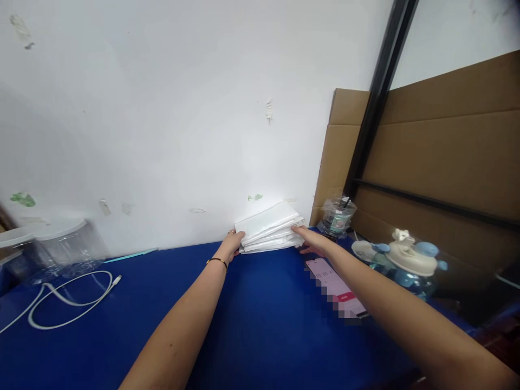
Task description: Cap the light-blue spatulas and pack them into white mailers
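Note:
A stack of white flat packets lies at the far edge of the blue table, against the white wall. My left hand grips the stack's left end, fingers curled round its edge; a gold bracelet sits on that wrist. My right hand holds the stack's right end, with fingers laid along its side and top.
A phone with a lit screen lies under my right forearm. A blue water bottle and a clear plastic cup stand at the right before brown cardboard. At the left are a white cable and clear lidded containers.

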{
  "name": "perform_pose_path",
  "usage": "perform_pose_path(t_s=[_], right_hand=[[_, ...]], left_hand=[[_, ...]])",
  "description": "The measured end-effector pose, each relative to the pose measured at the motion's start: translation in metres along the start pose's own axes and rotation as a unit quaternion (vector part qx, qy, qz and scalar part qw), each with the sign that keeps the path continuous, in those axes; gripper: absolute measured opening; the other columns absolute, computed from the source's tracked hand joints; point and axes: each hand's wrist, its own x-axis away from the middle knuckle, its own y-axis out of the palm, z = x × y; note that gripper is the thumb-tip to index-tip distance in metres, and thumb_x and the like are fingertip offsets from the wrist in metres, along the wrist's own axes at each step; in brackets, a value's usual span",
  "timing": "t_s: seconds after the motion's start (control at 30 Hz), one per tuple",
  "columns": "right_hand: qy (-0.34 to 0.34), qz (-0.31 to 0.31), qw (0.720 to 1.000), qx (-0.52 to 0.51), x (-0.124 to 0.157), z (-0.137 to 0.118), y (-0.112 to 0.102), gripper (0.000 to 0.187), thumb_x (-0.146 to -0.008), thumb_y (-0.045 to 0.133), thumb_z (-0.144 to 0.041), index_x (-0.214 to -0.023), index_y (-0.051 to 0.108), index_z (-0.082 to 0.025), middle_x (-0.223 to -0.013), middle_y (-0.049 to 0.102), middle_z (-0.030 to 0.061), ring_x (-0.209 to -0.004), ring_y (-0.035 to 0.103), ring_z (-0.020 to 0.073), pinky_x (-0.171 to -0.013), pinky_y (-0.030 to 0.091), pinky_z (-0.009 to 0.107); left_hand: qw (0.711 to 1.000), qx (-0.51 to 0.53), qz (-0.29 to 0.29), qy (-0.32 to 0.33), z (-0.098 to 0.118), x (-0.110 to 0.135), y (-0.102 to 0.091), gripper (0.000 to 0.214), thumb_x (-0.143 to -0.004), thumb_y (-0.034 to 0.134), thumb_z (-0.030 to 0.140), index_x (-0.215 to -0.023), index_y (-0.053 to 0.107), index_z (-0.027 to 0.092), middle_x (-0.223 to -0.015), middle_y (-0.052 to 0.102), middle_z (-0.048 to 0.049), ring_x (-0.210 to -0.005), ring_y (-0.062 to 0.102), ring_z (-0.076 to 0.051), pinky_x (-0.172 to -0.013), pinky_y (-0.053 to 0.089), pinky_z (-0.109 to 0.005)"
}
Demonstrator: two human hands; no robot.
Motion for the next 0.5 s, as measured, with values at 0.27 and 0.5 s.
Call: perform_pose_path(t_s=[0.27, 0.5], right_hand=[[-0.058, -0.038, 0.992, 0.104, 0.005, -0.025, 0.098, 0.056, -0.075, 0.053, -0.053, -0.123, 0.044, -0.024, -0.126, 0.052, 0.0114, -0.109, 0.052, 0.0274, -0.084, 0.043, 0.040], [-0.125, -0.115, 0.983, 0.071, 0.008, -0.038, 0.177, 0.067, -0.069, 0.063, -0.040, -0.129, 0.041, -0.020, -0.123, 0.056, 0.0100, -0.109, 0.052, 0.0243, -0.090, 0.041, 0.036]], left_hand=[[0.993, -0.072, 0.095, 0.013, -0.021, 0.017, -0.100, 0.034, -0.074, 0.047, 0.040, -0.103, 0.047, 0.023, -0.097, 0.061, -0.0086, -0.077, 0.060, -0.019, -0.056, 0.044, -0.026], [0.957, -0.232, 0.169, 0.048, -0.031, 0.032, -0.188, 0.031, -0.083, 0.034, 0.037, -0.103, 0.049, 0.018, -0.090, 0.064, -0.0107, -0.081, 0.063, -0.021, -0.063, 0.047, -0.030]])
